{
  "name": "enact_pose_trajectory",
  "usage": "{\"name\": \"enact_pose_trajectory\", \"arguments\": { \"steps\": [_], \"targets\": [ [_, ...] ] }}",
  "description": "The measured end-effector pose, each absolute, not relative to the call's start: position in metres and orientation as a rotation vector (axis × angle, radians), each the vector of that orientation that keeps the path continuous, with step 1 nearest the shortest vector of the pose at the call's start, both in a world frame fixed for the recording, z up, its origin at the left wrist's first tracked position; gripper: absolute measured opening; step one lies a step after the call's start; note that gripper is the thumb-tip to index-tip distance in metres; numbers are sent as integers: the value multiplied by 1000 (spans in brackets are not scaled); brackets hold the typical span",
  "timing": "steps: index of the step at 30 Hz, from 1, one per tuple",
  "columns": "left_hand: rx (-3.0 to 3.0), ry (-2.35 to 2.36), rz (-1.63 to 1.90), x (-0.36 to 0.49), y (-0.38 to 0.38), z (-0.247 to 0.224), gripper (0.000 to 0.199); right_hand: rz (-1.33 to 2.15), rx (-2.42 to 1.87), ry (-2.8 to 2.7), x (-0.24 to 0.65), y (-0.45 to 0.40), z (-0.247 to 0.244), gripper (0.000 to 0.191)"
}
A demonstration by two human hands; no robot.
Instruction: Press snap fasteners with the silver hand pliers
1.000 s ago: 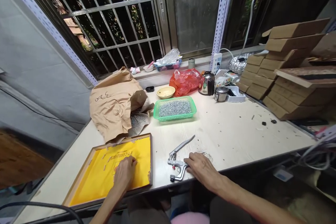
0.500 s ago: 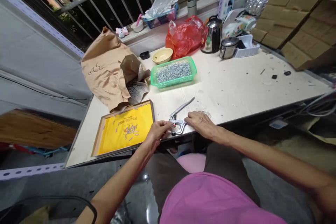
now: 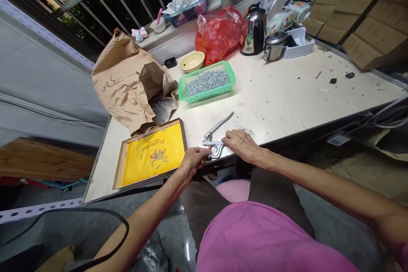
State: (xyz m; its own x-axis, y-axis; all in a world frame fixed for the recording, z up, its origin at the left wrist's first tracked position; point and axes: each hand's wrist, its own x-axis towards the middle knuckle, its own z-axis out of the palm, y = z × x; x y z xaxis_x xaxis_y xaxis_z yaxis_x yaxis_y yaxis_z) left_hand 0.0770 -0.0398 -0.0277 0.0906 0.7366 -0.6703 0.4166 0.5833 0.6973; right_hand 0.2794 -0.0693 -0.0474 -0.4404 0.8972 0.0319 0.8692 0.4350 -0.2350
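Seen from the head camera, the person's arms reach forward from a pink shirt [image 3: 264, 242] to the front edge of the desk [image 3: 287, 93], both elbows held wide and the forearms angling in toward each other. The left forearm [image 3: 149, 212] rises from the lower left, and the left hand [image 3: 194, 158] sits over the desk edge with its fingers curled and pressed together. Its fingertips [image 3: 205, 151] touch the head of a pair of metal snap pliers [image 3: 213, 146], but whether they pinch anything small there is hidden.

The right forearm [image 3: 318, 187] comes in from the lower right, and the right hand [image 3: 242, 145] lies palm-down on the desk, fingers loosely extended and holding nothing, with the fingertips just touching the pliers' curved lower handle. The pliers lie flat near the desk edge between the two hands, their long upper handle pointing away from the person.

To the left is a wooden tray [image 3: 146, 179] lined with printed yellow cloth [image 3: 137, 170], with loose metal studs [image 3: 158, 155] on it. Beyond are a green plastic basket [image 3: 210, 93] heaped with silver studs [image 3: 207, 83] and a torn brown paper bag [image 3: 119, 93].
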Motion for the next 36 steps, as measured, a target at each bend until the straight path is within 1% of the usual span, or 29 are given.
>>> {"name": "enact_pose_trajectory", "arguments": {
  "steps": [10, 11, 12, 15, 16, 17, 18, 21, 26, 29, 32, 35, 36],
  "targets": [
    [1026, 1524, 9, 76, -25, -25, 26, 328, -1533, -2524, 284, -64, -45, 17],
    [1017, 1534, 8, 76, -24, -25, 26, 321, -1516, -2522, 287, -59, -43, 21],
    [1014, 1544, 13, 76, -25, -25, 26, 301, -1507, -2521, 290, -52, -41, 32],
    [1027, 1561, 36, 76, -28, -25, 29, 244, -1533, -2570, 299, -26, -35, 84],
    [1031, 1568, 41, 76, -29, -24, 29, 258, -1538, -2615, 300, -18, -33, 94],
    [1031, 1580, 44, 77, -30, -24, 29, 289, -1535, -2668, 301, -11, -33, 99],
    [1028, 1595, 50, 77, -31, -23, 29, 324, -1523, -2718, 302, -6, -32, 98],
    [1009, 1625, 62, 80, -33, -22, 30, 356, -1491, -2776, 300, 0, -34, 87],
    [1005, 1645, 88, 81, -37, -19, 28, 217, -1493, -2721, 293, -18, -41, 81],
    [1116, 1662, 64, 78, -42, -18, 31, 122, -1510, -2681, 289, -33, -43, 65],
    [1609, 1728, 122, 77, -45, -16, 33, 95, -1487, -2652, 287, -43, -44, 51],
    [2221, 1571, 243, 84, -42, -18, 23, 110, -1441, -2658, 286, -46, -45, 47],
    [2373, 1463, 246, 89, -38, -19, 23, 121, -1438, -2659, 286, -47, -45, 47]
  ]
}}
